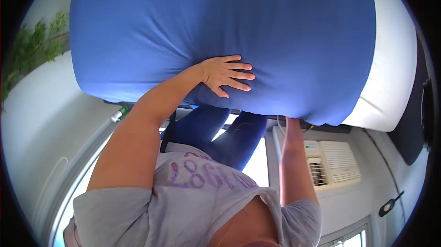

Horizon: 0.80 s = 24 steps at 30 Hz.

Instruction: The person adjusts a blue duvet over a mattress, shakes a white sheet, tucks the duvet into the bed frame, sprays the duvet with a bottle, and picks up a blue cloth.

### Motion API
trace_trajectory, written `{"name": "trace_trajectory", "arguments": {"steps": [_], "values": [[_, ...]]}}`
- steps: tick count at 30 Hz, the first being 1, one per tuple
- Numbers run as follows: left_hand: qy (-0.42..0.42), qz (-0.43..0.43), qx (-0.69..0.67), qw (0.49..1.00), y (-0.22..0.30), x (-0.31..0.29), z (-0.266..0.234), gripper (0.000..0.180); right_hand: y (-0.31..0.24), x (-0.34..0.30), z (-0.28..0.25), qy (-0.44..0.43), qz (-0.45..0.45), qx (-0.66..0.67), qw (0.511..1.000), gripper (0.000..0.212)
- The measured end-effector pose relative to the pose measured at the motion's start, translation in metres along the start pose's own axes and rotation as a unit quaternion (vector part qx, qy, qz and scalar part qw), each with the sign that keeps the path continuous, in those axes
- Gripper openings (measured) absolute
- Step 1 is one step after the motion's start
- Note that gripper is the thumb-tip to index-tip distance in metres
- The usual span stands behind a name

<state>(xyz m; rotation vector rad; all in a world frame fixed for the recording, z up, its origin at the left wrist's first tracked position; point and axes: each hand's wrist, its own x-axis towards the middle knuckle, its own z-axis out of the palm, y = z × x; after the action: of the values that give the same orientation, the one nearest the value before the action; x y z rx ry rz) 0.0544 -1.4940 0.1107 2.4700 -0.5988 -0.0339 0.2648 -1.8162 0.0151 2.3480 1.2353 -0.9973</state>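
Note:
A mattress fills the upper view, covered by a blue fitted sheet (220, 26); its bare white part (390, 63) shows at the right. My left hand (227, 75) lies flat on the blue sheet near the lower edge, fingers spread and holding nothing. My right forearm (294, 164) rises to the sheet's lower right corner, where the hand disappears under the edge, so its grip is hidden. Below are my grey shirt (197, 201) and blue trousers (216, 132).
A white window air conditioner (333, 162) sits at the lower right beside a bright window (259, 164). Green plant leaves (32, 49) hang at the far left by a white wall. A dark object (413, 127) stands at the mattress's right end.

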Motion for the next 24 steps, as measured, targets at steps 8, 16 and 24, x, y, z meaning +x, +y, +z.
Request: {"name": "trace_trajectory", "arguments": {"steps": [8, 16, 24], "values": [[-0.008, -0.051, -0.002, 0.999, 0.034, -0.004, -0.029, 0.072, -0.057, -0.078, -0.020, -0.113, -0.118, 0.056, 0.985, 0.042], [0.051, -0.243, 0.033, 0.968, 0.092, 0.012, -0.022, 0.054, -0.142, -0.107, -0.194, -0.043, -0.298, 0.081, 0.950, 0.030], [0.565, -0.511, -0.092, 0.641, 0.160, -0.064, -0.071, 0.038, -0.262, -0.094, -0.198, -0.027, -0.342, -0.020, 0.939, 0.019]]}}
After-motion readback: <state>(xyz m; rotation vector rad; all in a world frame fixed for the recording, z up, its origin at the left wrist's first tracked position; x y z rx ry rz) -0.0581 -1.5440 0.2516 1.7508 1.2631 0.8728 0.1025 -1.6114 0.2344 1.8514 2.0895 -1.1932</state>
